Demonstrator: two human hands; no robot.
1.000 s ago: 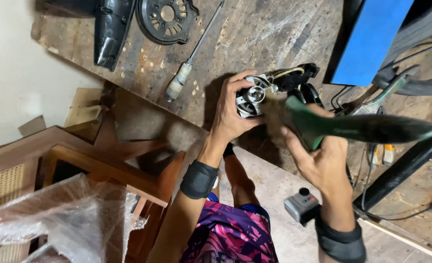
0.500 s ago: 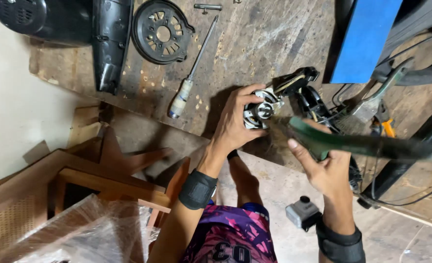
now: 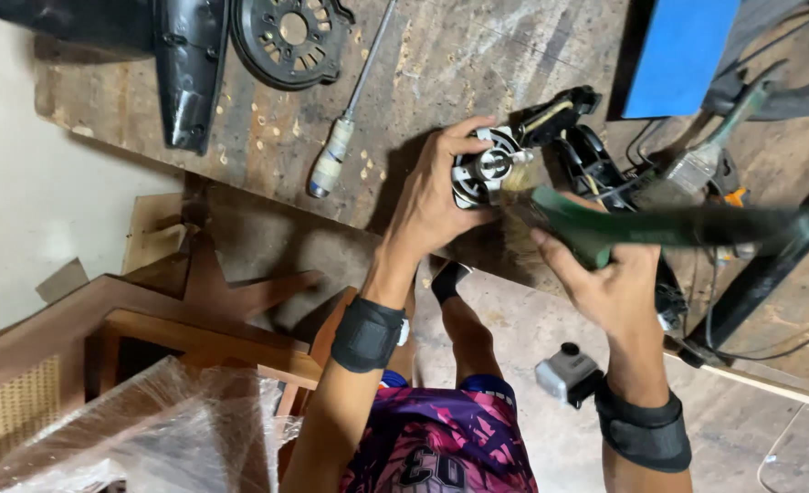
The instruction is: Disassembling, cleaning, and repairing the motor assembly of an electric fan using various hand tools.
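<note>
While curled around a round metal motor part (image 3: 485, 172), left hand (image 3: 436, 196) fingers (image 3: 464, 144) closed on its rim, thumb underneath, at the near edge of the wooden workbench (image 3: 459, 64). Right hand (image 3: 605, 278) shut on the green handle of a paintbrush (image 3: 669, 226), bristles touching the motor part's face. Just beyond, a black tool housing (image 3: 573, 137) with wires. Farther left on the bench, a screwdriver (image 3: 350, 114) lying well apart, then a black round cover (image 3: 286, 36) and a black shell (image 3: 185, 73) near the far left corner. Another brush (image 3: 710, 155) toward the right edge, beside a blue board (image 3: 678, 55). Black wristbands (image 3: 366, 333) on both forearms.
</note>
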